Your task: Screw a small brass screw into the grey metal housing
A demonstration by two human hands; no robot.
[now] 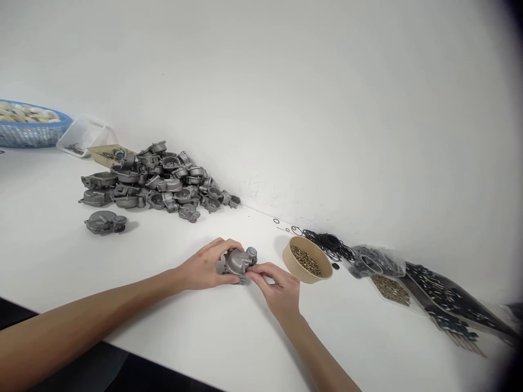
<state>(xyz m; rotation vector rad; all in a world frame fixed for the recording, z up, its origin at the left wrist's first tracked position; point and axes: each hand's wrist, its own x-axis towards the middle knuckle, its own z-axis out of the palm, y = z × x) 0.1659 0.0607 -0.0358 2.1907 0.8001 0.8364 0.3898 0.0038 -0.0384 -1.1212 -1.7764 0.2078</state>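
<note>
Gripping the grey casting (237, 262) w/ my left hand (204, 267) on the desk (229, 332), right hand (279, 287) fingers pinched at its right end, bowl of screws (307, 259) just right.

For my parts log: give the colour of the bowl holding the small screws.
Tan bowl, seen in the head view.

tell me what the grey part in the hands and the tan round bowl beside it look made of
Grey housing part, held by left hand and right hand: likely cast metal, with a dull matte grey sheen. Tan round bowl: probably paper or fibre, with a flat matte wall, though plastic is possible.
</note>
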